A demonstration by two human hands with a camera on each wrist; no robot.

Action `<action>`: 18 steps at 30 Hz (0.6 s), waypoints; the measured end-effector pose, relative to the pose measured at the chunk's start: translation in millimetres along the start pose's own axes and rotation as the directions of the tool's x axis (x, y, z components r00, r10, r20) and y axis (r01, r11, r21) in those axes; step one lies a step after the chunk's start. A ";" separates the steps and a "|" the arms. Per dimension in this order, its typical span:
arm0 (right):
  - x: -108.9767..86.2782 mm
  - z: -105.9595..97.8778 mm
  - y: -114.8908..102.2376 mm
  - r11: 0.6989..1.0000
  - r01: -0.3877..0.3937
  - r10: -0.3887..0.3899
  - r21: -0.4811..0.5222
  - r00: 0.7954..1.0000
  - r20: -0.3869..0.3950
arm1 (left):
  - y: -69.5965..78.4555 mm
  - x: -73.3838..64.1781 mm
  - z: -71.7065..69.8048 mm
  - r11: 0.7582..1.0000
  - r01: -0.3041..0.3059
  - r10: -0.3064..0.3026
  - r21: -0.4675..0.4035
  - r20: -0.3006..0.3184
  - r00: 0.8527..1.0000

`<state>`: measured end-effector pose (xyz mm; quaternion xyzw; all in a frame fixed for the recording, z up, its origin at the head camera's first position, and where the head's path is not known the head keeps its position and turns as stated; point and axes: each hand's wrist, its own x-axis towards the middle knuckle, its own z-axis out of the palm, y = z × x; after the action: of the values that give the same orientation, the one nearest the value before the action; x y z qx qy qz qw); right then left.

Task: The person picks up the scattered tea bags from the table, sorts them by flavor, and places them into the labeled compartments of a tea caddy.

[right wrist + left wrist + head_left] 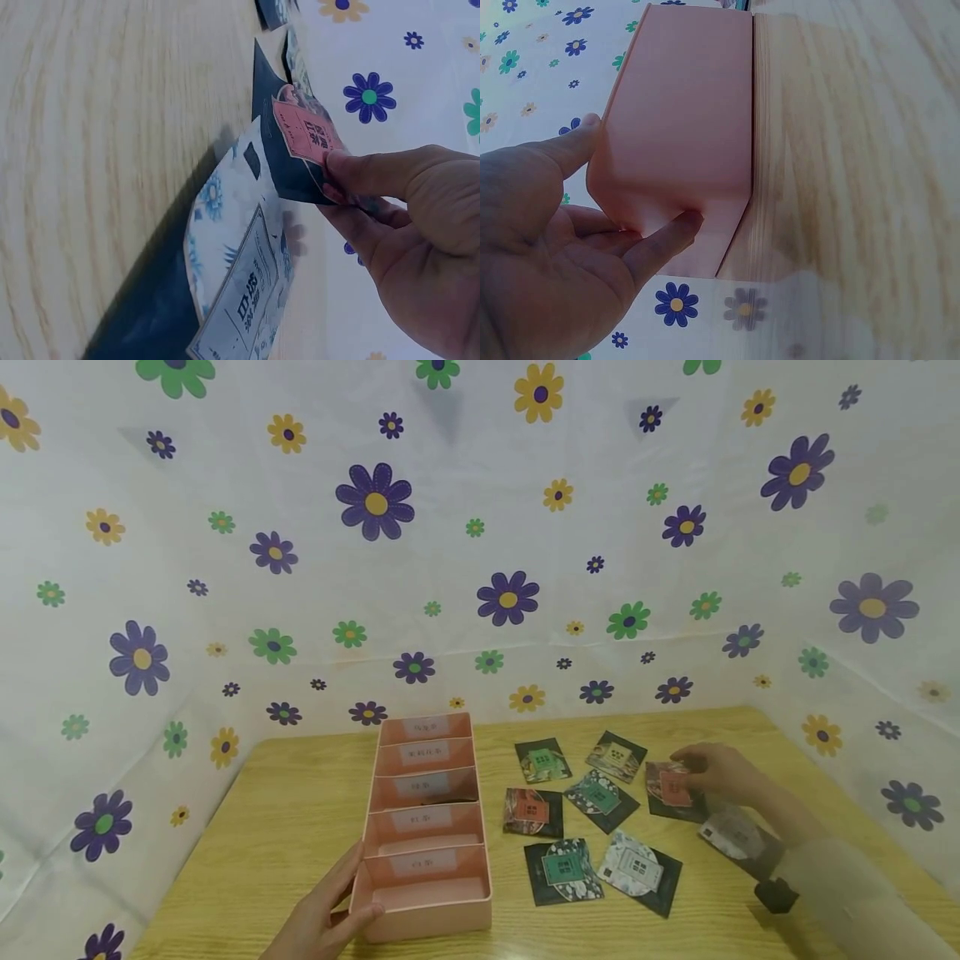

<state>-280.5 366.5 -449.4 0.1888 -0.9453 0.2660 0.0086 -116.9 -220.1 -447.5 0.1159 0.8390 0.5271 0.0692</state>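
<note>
Right hand (716, 772) pinches a red-labelled packet (670, 789) by its edge, right of center on the table (300, 810), apparently the surest hold on something thin. Left hand (322, 906) grips the near corner of a pink divided box (431, 923), seemingly steadying it; other packets (543, 760) lie face up.

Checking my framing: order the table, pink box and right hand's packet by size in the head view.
1. Table
2. Pink box
3. Packet, partly covered by the right hand
</note>
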 end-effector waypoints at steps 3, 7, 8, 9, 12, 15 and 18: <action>-2.2 -3.0 -1.1 1.000 0.000 0.000 0.010 1.000 -0.006 | -0.3 -0.3 -0.2 1.000 -0.015 0.015 0.004 0.000 1.000; -5.2 -7.0 -3.5 0.999 -0.003 0.003 0.041 1.000 -0.019 | 0.9 -0.7 0.3 1.000 0.000 0.000 0.003 -0.004 1.000; -6.0 -8.4 -4.0 0.998 -0.001 0.002 0.057 1.000 -0.021 | 1.4 -0.6 0.7 1.000 0.012 -0.012 0.000 -0.006 1.000; -6.8 -10.0 -4.7 0.996 0.002 0.000 0.086 1.000 -0.022 | 1.9 -0.5 1.1 1.000 0.024 -0.024 -0.003 -0.008 1.000; -9.3 -16.3 -6.3 0.986 0.013 -0.008 0.164 1.000 -0.029 | 3.4 -0.1 2.4 0.999 0.054 -0.054 -0.011 -0.017 0.998; -12.2 -24.5 -10.0 0.973 0.016 -0.008 0.229 0.999 -0.038 | 4.3 0.0 2.9 0.998 0.069 -0.069 -0.010 -0.023 0.997; -15.2 -31.9 -18.9 0.960 0.012 0.002 0.280 0.999 -0.050 | 4.5 0.0 2.7 0.997 0.079 -0.079 -0.003 -0.028 0.996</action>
<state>-262.2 373.2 -414.3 0.1840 -0.8971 0.4016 0.0059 -115.7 -215.9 -444.6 0.0752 0.8432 0.5265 0.0784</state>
